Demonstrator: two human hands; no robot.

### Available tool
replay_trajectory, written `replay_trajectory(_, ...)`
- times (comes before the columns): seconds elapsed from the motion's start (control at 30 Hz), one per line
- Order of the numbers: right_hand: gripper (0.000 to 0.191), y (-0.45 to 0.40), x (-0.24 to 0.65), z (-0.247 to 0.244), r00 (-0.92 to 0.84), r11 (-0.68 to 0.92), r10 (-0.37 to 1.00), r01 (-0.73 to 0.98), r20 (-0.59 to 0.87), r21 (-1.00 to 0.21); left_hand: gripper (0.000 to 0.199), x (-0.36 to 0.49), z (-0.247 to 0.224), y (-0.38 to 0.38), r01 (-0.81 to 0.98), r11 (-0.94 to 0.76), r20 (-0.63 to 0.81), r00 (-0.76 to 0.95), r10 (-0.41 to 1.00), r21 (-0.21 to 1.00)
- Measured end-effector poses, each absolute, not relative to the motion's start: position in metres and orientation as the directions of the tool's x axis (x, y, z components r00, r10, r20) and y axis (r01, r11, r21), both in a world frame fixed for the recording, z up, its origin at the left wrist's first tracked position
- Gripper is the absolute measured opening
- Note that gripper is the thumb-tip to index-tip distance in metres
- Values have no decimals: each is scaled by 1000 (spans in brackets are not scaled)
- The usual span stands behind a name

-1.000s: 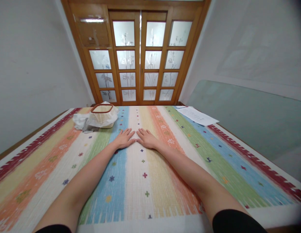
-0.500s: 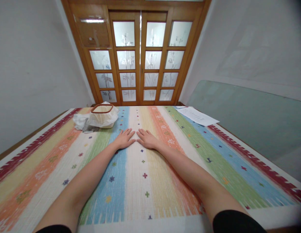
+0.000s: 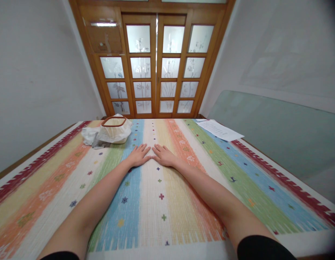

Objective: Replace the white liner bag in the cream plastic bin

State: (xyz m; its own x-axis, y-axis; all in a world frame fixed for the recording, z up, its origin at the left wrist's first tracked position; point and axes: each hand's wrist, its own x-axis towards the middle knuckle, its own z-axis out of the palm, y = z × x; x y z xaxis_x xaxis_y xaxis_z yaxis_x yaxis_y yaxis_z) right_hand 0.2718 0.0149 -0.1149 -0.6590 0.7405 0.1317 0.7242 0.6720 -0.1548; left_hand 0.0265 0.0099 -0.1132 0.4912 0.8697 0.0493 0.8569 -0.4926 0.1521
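Head view: left hand and right hand lie flat on the striped cloth surface, fingers slightly spread; paper near the surface's far right corner bears print too small to read.

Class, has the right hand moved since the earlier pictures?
No. Judged against the striped cloth, the right hand lies in the same place.
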Motion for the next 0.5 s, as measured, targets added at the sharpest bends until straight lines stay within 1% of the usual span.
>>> replay_trajectory(0.1, 78, 16, 271, -117, -660, 670, 742, 727, 115, -149, 83, 27, -115, 10, 857, -492, 41, 492, 870, 155)
replay_trajectory(0.27, 80, 16, 271, -117, -649, 657, 753, 738, 108, -155, 78, 26, -116, 10, 855, -500, 46, 499, 865, 136)
replay_trajectory(0.5, 78, 13, 271, -114, -655, 664, 748, 730, 107, -162, 81, 26, -119, 12, 854, -502, 56, 499, 865, 137)
